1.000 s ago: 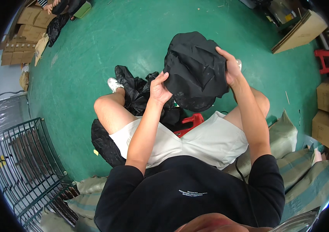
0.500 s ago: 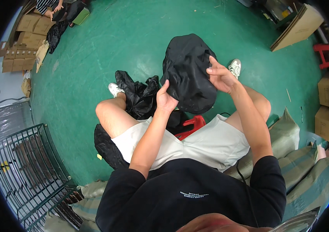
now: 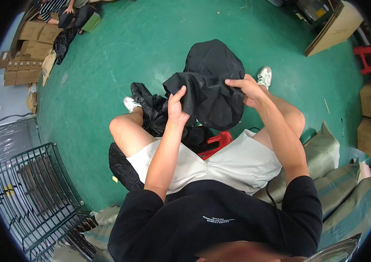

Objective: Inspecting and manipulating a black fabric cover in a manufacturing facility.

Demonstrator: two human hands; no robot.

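A soft piece of black cloth with a rounded outline hangs above the floor between my knees. My left hand grips a pulled-out fold on its left side, thumb on top and fingers hidden beneath. At the right side, my right hand pinches the cloth between thumb and fingers. Which kind of article it is, I cannot tell. Below and to the left lies a crumpled black plastic bag, partly behind my left forearm. A red plastic stool shows between my thighs.
Green floor spreads ahead. Woven sacks lie at my right, a dark wire rack at my left. Cardboard boxes are stacked far left, near a person in a striped top. Cardboard sheets and another red stool stand far right.
My left hand has drawn the cloth's left side outward to the left into a raised fold. My right hand has shifted slightly and now pinches farther onto the cloth.
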